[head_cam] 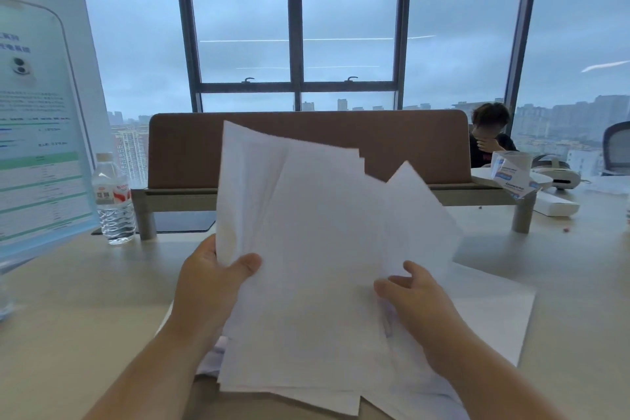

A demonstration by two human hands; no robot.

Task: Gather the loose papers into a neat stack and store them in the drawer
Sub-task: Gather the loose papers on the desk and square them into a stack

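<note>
A fanned, uneven bunch of white papers (317, 249) is lifted above the desk in front of me. My left hand (208, 280) grips its left edge, thumb on the front and fingers behind. My right hand (414, 297) sits at the right side of the bunch with thumb and fingers loosely spread, touching the sheets. One more white sheet (494, 310) lies flat on the desk under and to the right of my right hand. No drawer is in view.
A water bottle (114, 201) stands at the left beside a blue-framed sign (37, 133). A brown divider panel (306, 147) on a raised shelf crosses the desk's back. Boxes and a white headset (555, 174) lie far right, where a person (491, 136) sits.
</note>
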